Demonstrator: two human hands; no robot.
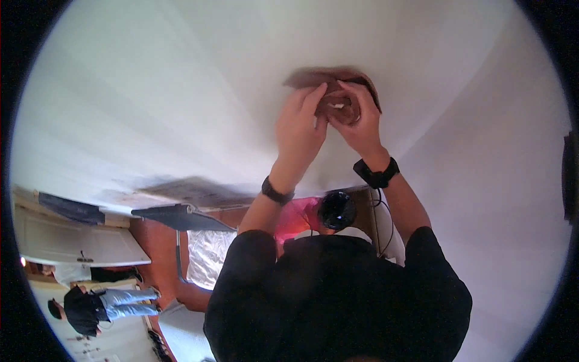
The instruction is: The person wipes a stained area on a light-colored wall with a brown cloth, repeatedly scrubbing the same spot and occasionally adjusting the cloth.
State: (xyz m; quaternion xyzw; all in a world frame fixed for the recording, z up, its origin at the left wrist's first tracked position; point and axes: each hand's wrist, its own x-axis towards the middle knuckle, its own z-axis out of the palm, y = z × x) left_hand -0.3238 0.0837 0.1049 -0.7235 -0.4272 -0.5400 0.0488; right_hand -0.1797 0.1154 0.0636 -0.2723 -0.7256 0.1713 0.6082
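Both of my hands are raised together at a pale wall [241, 72], near the upper middle. Between them is a brown sheet [313, 77], its near part curled into a roll [347, 113] with a small light gap at its centre. My left hand [300, 123] grips the roll's left side with thumb and fingers. My right hand [363, 123] curves round the right side, its fingertips close to those of the left. Behind the fingers, the rest of the sheet spreads out, its far edge slightly blurred. Whether it is paper, cloth or sandpaper I cannot tell.
Below my arms lie a bright pink item [295, 218] and a glossy black round object [337, 210]. Silvery white sheeting [211, 256] lies by a dark folding frame [184, 217]. Two people, one in jeans [123, 301], stand at the left near a white door [78, 238]. Dark stains [193, 190] mark the wall.
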